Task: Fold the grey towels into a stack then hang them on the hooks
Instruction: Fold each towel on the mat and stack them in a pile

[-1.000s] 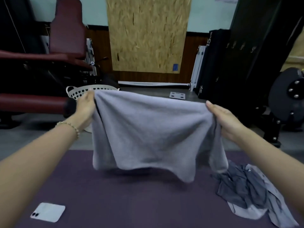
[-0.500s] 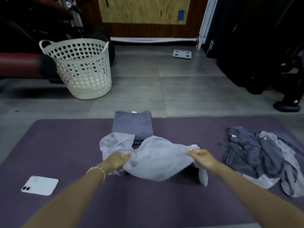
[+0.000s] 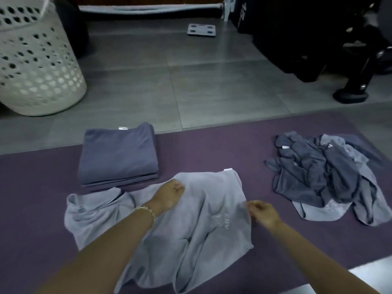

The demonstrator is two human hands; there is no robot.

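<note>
- Purple exercise mat (image 3: 212, 145) on a grey tiled floor (image 3: 212, 81), gym room, dim light.
- Change: 1 s ago the light grey terry towel (image 3: 201, 219) hung in the air, stretched betw. both hands. Half a sec ago it was coming down, bunched. Now it lies on the mat, near centre, mostly spread but w/ big wrinkles and a rumpled left part.
- Left hand (image 3: 169, 194), beaded bracelet (image 3: 147, 210) at the wrist: has slid right from the towel's left corner to its far edge, fingers curled into the cloth, gripping it.
- Right hand (image 3: 263, 213): motion-blurred, fingers curled at the towel's right edge; looks to pinch it.
- Folded stack of darker blue-grey towels (image 3: 118, 155): unchanged, just beyond the spread towel on the left; the towel's far-left part reaches about to its near edge.
- Heap of unfolded grey towels (image 3: 318, 177): same place, right side of mat, well apart from the hands.
- White perforated plastic laundry basket (image 3: 36, 60) far left on the floor; white bathroom scale (image 3: 201, 29) far centre. Hooks not in view now.
- Meaning, my read: lay-down step done, so flattening and the first fold come next. Wrinkles need smoothing first or the fold goes uneven.
- Progress: early-mid. Several towels left in the heap; hanging not yet begun.
</note>
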